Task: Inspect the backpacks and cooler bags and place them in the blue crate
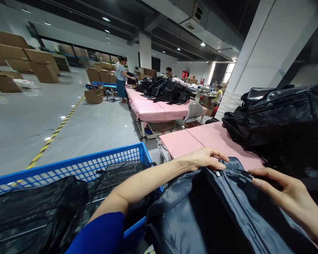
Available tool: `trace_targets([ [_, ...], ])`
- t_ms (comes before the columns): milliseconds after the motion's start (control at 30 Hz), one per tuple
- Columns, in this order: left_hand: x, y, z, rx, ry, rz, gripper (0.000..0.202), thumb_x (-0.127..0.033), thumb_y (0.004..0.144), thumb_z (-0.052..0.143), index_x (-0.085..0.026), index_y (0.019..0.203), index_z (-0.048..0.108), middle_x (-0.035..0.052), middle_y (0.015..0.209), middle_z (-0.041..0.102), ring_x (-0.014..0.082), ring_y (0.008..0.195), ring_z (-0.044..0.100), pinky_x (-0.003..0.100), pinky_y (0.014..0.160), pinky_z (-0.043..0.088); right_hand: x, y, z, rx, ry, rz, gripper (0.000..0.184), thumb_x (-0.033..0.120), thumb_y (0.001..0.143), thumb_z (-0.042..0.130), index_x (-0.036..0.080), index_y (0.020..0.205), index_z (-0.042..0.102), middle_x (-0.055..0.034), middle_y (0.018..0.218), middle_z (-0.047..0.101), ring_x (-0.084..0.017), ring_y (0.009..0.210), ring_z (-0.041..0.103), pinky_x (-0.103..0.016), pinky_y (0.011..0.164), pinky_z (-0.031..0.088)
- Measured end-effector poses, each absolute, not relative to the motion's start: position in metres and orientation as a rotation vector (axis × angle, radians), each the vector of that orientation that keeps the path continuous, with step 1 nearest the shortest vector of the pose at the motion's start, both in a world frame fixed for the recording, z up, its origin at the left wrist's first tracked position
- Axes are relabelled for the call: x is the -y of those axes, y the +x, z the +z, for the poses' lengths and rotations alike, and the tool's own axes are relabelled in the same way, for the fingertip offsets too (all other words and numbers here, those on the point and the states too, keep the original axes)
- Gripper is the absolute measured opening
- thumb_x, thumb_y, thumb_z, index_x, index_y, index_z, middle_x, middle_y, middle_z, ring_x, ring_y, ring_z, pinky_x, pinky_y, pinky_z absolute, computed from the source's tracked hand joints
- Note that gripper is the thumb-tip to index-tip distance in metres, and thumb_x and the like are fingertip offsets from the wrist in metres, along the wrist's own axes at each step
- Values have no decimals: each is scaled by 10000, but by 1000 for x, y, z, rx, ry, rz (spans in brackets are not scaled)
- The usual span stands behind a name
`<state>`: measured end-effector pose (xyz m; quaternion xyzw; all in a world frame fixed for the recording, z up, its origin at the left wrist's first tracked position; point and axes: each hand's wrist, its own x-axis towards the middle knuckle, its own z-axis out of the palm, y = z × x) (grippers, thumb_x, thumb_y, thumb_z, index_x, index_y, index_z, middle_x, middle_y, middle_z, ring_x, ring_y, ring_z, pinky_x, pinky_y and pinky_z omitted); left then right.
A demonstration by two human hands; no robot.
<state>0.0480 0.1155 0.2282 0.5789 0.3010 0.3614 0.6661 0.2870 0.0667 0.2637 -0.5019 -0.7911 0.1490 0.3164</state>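
An open backpack (175, 215) with a grey lining lies in front of me, its mouth spread wide toward the camera. My left hand (208, 159) reaches across to its far edge and pinches the fabric by a zipper, where a small pale tab shows. Between the thumb and fingers of my right hand (286, 192) is a small dark pointed tool, apparently thread snips (245, 173). Their tip lies over the grey lining, just right of the left hand. The palm hides most of the tool.
At left stands a blue plastic basket (111, 153) with black bags (37, 208) inside. More black backpacks (283, 113) are heaped on the pink table (196, 139) at right. Beyond are another pink table (151, 108) with a bag pile, a chair (195, 111), a pillar and several people working.
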Motion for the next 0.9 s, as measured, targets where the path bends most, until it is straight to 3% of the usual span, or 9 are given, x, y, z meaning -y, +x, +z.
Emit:
trace_targets([
  [133,-117,51,228,-717,1208,835,351,-173,567,797,-120,895,686,-17,653,608,58,512,548,200,550,466,-65,272,270,2332,-1177,137,321,500,802,546,236,930,675,-56,902,690,-206,762,649,-298,619,522],
  [333,-117,52,232,-771,1136,835,306,-113,586,780,-113,881,696,-24,597,613,59,461,539,210,543,476,-68,260,277,2582,-954,-201,253,377,882,459,222,922,655,-56,791,651,-174,685,615,-282,580,482],
  [500,-116,54,233,-779,1138,831,236,-56,639,720,-107,868,697,-21,577,610,61,449,541,201,518,468,-69,263,279,2609,-969,-186,231,353,888,457,232,915,652,-44,782,650,-153,653,615,-249,539,456],
  [900,-116,53,232,-763,1141,824,296,-111,585,779,-109,871,700,-17,593,602,62,473,534,212,541,480,-69,262,287,2623,-889,-386,241,330,880,452,239,892,674,-47,785,670,-153,642,609,-246,531,453],
])
